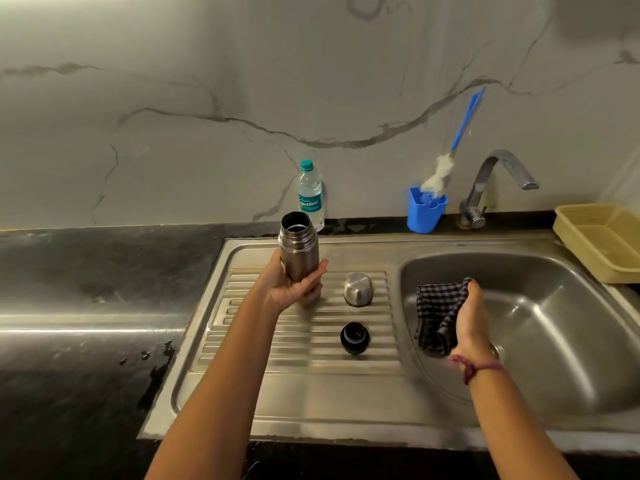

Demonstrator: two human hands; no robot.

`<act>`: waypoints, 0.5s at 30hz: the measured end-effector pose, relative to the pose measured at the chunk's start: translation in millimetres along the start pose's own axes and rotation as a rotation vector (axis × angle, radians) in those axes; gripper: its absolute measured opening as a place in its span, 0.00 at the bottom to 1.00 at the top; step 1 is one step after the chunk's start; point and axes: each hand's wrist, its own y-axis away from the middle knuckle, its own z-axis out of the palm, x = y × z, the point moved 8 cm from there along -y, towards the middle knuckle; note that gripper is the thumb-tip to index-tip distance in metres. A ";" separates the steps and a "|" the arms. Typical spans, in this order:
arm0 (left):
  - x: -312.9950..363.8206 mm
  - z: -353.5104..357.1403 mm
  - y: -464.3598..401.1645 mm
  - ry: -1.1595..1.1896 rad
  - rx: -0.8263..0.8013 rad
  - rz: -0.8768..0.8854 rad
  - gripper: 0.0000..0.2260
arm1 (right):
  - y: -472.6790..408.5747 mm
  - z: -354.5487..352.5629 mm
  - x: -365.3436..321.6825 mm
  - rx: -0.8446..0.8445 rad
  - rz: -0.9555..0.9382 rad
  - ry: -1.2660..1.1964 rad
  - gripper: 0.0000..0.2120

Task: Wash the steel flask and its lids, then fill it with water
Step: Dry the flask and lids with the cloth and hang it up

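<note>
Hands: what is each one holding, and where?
Left hand grips the steel flask round its lower body. Right hand pinches the checked cloth at its top edge.

The flask (298,250) gripped in the left hand (294,287) is brushed steel, smooth with a dull sheen, its open mouth ringed by threaded metal. Just right of that grip, the domed cap (358,288) on the ribbed drainboard (277,341) has the same satin steel finish; nearer than it, the inner stopper (354,337) looks like glossy black plastic, though the view is too small to be sure. The right hand (469,318) pinches a soft woven cloth (437,315), checked and matt. Under that hand the sink basin (540,327) is polished steel with streaky reflections. Left of the flask grip, the dark counter (86,289) is glossy stone.
</note>
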 end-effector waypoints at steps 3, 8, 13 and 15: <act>1.5 -3.4 -2.6 -0.024 0.026 -0.018 0.26 | -1.0 -1.9 -2.1 0.030 -0.032 0.014 0.31; 5.9 -12.0 -12.0 -0.047 0.043 -0.068 0.31 | -7.4 -2.9 2.5 0.000 -0.032 0.018 0.37; 8.4 -15.9 -15.8 -0.081 0.029 -0.109 0.32 | -13.4 -5.2 7.5 0.002 -0.001 0.022 0.45; 11.4 -17.3 -17.0 -0.091 0.022 -0.117 0.32 | -15.3 -4.7 6.8 0.010 -0.009 0.033 0.45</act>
